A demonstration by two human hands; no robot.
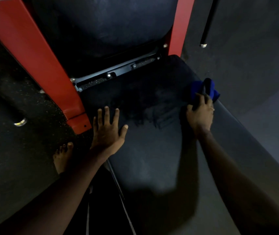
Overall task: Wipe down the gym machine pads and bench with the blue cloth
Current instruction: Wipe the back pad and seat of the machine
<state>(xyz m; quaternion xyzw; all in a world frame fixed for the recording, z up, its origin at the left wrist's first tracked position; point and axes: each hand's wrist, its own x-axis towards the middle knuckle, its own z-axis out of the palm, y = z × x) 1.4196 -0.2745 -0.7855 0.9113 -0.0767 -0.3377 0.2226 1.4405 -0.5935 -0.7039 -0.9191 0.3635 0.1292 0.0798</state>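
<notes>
A black padded bench seat point(160, 158) fills the middle of the view, with a dark back pad point(104, 24) rising behind it between red frame posts. My right hand point(200, 112) is shut on the bunched blue cloth point(208, 88) and presses it on the seat's far right edge. A darker streaked patch point(149, 109) shows on the seat between my hands. My left hand point(107, 131) lies flat with fingers spread on the seat's left edge, holding nothing.
A red frame post point(38, 61) stands at the left and another red post point(182, 26) at the right. A black bar with a chrome tip point(207, 28) hangs at the upper right. My bare foot point(63, 156) rests on the speckled rubber floor point(8, 150).
</notes>
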